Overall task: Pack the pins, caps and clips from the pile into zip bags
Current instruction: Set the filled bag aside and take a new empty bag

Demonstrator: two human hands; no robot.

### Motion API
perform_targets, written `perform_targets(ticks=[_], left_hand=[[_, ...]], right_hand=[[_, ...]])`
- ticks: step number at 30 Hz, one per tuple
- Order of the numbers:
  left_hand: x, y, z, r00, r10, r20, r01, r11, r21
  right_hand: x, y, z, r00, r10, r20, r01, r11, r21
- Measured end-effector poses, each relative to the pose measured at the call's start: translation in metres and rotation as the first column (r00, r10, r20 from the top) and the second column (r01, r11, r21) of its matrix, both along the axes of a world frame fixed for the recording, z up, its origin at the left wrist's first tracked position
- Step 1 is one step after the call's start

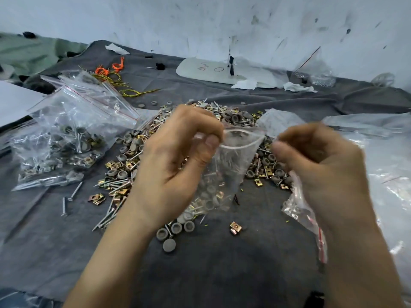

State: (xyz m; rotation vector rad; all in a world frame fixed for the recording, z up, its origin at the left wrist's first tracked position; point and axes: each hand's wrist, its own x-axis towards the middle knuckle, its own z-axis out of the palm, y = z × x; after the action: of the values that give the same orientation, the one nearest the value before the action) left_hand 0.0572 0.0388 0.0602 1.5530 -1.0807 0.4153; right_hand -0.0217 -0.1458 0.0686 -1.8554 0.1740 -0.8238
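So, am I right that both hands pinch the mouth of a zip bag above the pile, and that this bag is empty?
Not quite: the head view shows the zip bag is not empty; pins and caps lie in its bottom. The left hand and right hand do pinch its mouth above the pile.

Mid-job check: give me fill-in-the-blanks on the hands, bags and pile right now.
1. The left hand and right hand pinch one zip bag whose mouth is ____.
2. The filled bags lie to the ____ of the pile.
3. The pile rests on a dark ____ cloth.
Missing: open; left; grey.
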Motion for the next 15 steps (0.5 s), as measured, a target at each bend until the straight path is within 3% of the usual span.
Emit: perform_targets(ticks=[2,4,9,12,15], left_hand=[[-0.005,-0.005,0.0,0.999,-0.051,0.011,0.05,0.998,0.037],[-0.01,-0.01,0.001,0.995,-0.093,0.043,0.09,0.994,0.066],[-0.013,-0.013,0.001,0.99,-0.131,0.06,0.127,0.99,0.064],[-0.01,-0.012,-0.002,0.993,-0.115,0.028,0.114,0.993,0.034],[-0.005,-0.009,-0.003,0.997,-0.073,-0.019,0.073,0.997,-0.021]], right_hand=[[-0.009,0.005,0.013,0.979,-0.022,0.202,0.034,0.998,-0.056],[-0.013,0.015,0.021,0.961,0.006,0.277,0.034,0.989,-0.141],[-0.012,0.025,0.023,0.991,0.013,0.131,0.042,0.913,-0.407],[-0.014,0.022,0.023,0.995,0.032,0.091,0.0,0.942,-0.334],[-0.016,0.018,0.024,0.986,0.023,0.167,0.005,0.986,-0.165]])
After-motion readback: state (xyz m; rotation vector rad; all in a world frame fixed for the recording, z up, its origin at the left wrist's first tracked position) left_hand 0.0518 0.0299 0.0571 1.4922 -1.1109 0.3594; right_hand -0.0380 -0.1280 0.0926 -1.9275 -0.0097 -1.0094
